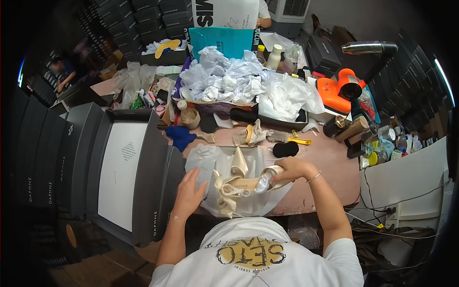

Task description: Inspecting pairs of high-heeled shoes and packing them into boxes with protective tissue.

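Crosswise, the cream shoe (pixel 249 183) runs from the right hand (pixel 293 170), gripping one end, toward the spread, empty left hand (pixel 189 192).

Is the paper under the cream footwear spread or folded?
Spread: the paper extends beyond the footwear on several sides.

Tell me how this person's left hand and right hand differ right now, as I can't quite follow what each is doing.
The left hand is open and holds nothing, while the right hand grips the back part of a cream shoe. The left hand's fingers point mostly forward, away from the person; the right hand's fingers point toward the person's left. Both hands are bare.
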Demonstrator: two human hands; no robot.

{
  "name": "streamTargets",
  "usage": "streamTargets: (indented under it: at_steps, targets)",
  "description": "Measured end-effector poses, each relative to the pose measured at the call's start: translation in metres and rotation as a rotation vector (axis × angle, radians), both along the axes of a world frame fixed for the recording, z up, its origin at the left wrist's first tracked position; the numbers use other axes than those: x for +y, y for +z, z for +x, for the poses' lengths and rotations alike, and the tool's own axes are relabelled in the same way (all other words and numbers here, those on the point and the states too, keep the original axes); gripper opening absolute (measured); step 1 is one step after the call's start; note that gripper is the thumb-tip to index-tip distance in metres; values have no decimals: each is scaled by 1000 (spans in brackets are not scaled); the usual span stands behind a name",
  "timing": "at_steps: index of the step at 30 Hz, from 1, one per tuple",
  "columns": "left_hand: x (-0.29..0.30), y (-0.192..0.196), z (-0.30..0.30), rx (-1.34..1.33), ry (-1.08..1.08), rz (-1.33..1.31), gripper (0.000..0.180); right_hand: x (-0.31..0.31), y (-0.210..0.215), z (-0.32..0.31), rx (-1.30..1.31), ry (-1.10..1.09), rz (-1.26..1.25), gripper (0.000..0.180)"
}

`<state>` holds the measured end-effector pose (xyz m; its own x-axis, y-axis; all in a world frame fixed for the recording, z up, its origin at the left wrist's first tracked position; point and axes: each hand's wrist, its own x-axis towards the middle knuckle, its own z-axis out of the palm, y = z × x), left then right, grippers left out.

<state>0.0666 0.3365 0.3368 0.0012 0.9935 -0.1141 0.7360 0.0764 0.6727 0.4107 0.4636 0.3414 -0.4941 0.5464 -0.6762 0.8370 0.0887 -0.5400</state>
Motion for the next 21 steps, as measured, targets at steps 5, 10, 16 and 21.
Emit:
streamTargets:
  at_steps: [5, 10, 16, 21]
  targets:
    - [17, -34, 49, -1317, -71, -1006, 57, 4, 21, -83, 217, 430, 45, 62]
    - [-18, -112, 35, -1704, -24, -964, 58, -31, 0, -109, 505, 211, 758, 53]
    - [-25, -55, 62, -1645, 613, -644, 75, -119, -49, -127, 609, -187, 499, 43]
    - [-29, -90, 46, -1638, 590, -696, 87, -107, -91, -81, 159, -106, 658, 39]
